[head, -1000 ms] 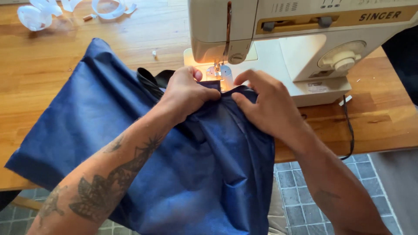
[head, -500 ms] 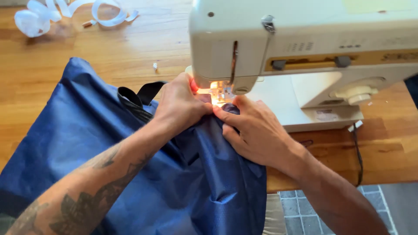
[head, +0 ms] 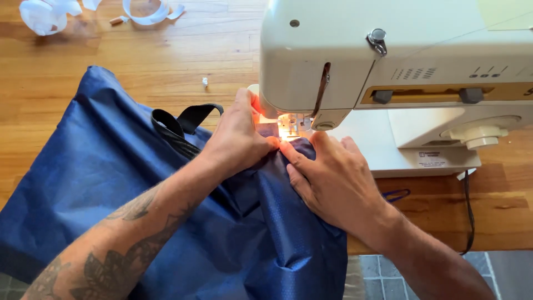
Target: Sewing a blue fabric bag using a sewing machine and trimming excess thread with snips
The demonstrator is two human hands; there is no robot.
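Note:
A large piece of dark blue fabric (head: 100, 183) lies over the wooden table and hangs off its near edge. A black strap (head: 180, 125) loops out of it. My left hand (head: 236, 139) pinches the fabric's edge just left of the lit presser foot (head: 290, 126) of a cream sewing machine (head: 400, 66). My right hand (head: 333, 180) lies flat on the fabric with its fingers pressing it down right in front of the foot. The needle itself is hidden under the machine's head.
White ribbon scraps (head: 50, 12) lie at the table's far left corner, and a small white bit (head: 205, 82) sits beyond the fabric. A black cable (head: 469, 211) runs off the table's right front. Grey floor tiles (head: 388, 278) show below the wooden table (head: 166, 50).
My head has leaned in closer, so the machine fills more of the view. Both hands have pushed the fabric's edge forward up to the presser foot.

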